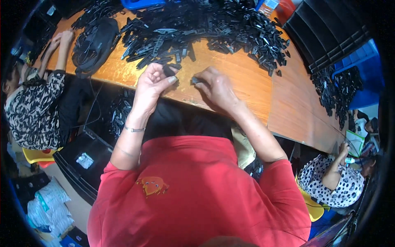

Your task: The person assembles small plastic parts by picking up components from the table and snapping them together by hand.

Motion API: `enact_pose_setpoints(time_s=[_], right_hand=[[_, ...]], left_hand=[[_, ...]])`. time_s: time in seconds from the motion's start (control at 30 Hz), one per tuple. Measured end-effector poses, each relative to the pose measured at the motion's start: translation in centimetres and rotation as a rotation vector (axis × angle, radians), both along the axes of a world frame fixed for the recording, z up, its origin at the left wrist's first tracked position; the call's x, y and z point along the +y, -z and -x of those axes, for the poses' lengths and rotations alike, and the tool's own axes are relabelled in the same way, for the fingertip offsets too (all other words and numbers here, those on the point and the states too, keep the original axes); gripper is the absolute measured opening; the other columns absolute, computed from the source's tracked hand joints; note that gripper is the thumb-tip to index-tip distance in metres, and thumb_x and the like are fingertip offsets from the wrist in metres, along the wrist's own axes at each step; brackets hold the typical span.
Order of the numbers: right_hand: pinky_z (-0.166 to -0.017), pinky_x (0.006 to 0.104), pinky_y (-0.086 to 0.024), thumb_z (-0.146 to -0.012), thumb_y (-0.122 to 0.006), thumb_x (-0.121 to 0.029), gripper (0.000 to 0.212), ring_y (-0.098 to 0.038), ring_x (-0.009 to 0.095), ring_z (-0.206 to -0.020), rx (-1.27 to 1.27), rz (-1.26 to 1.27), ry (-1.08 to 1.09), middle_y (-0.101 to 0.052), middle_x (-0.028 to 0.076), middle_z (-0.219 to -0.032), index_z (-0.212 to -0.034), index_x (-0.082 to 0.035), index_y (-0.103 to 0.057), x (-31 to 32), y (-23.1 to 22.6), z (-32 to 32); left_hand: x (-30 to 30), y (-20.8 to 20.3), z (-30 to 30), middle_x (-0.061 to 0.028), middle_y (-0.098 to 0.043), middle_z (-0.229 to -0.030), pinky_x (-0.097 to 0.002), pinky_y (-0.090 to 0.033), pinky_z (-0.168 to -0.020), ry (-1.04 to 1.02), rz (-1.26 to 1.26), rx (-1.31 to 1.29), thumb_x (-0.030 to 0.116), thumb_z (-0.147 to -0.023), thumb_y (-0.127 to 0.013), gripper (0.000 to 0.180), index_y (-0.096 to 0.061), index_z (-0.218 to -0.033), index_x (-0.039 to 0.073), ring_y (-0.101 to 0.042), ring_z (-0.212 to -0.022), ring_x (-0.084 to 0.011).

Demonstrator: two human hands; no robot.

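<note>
Over the table's near edge, my left hand (151, 85) is closed on a small black plastic part (169, 71), pinched between thumb and fingers. A short gap to the right, my right hand (217, 87) pinches another small dark part (195, 80) at its fingertips. The two parts are apart. Just beyond both hands spreads a large heap of black plastic parts (177, 35), with a few loose pieces at its near edge. The exact shape of each held part is partly hidden by my fingers.
A black bag (100, 45) lies on the wooden table (242, 88) at left. Black crates (325, 33) and a blue bin (366, 84) stand at right, near a smaller pile of black parts (325, 92). Co-workers sit at left (35, 109) and right (333, 181).
</note>
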State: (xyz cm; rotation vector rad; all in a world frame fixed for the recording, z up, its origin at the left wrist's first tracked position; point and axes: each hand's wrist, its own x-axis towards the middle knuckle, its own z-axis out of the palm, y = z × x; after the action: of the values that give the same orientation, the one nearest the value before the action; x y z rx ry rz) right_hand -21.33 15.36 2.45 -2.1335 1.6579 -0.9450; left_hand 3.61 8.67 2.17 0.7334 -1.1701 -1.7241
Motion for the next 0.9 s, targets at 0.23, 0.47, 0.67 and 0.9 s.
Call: enact_pose_setpoints(time_s=[0.23, 0.47, 0.67, 0.9], right_hand=[[-0.085, 0.0495, -0.059, -0.093, -0.083, -0.017, 0.025, -0.073, 0.043, -0.098, -0.021, -0.017, 0.04, -0.074, 0.02, -0.105, -0.114, -0.003, -0.078, 0.4, 0.7, 0.1], [-0.08, 0.048, -0.059, -0.091, -0.085, -0.018, 0.025, -0.073, 0.039, -0.093, -0.048, 0.011, 0.009, -0.072, 0.016, -0.098, -0.11, -0.004, -0.078, -0.9, 0.1, -0.7], [-0.077, 0.0459, -0.059, -0.088, -0.087, -0.012, 0.021, -0.074, 0.037, -0.091, -0.005, 0.055, -0.051, -0.074, 0.014, -0.1, -0.108, -0.005, -0.081, -1.9, 0.3, -1.9], [-0.071, 0.0454, -0.059, -0.088, -0.085, -0.012, 0.018, -0.074, 0.037, -0.085, -0.001, 0.09, -0.15, -0.072, 0.012, -0.096, -0.105, -0.006, -0.081, -3.2, 0.7, -2.4]], left_hand=[[0.6, 2.0, 1.1, -0.0063, -0.075, -0.107, -0.0288, -0.058, -0.091, -0.148, 0.364, -0.443, -0.006, -0.088, -0.084, 0.033, -0.068, -0.115, 0.005, -0.071, -0.107, -0.0173], [0.2, 2.4, -0.1, -0.0086, -0.075, -0.101, -0.0412, -0.054, -0.09, -0.266, 0.919, -0.908, 0.006, -0.076, -0.093, 0.027, -0.079, -0.1, 0.005, -0.068, -0.101, -0.0316], [-0.3, 2.5, -0.9, -0.0095, -0.072, -0.098, -0.0427, -0.054, -0.088, -0.256, 0.916, -0.915, 0.008, -0.076, -0.092, 0.025, -0.081, -0.099, 0.005, -0.067, -0.098, -0.0325], [-0.4, 3.4, -0.2, -0.0116, -0.07, -0.094, -0.0419, -0.054, -0.079, -0.262, 0.967, -0.826, 0.009, -0.077, -0.092, 0.025, -0.079, -0.097, 0.002, -0.068, -0.088, -0.0331]])
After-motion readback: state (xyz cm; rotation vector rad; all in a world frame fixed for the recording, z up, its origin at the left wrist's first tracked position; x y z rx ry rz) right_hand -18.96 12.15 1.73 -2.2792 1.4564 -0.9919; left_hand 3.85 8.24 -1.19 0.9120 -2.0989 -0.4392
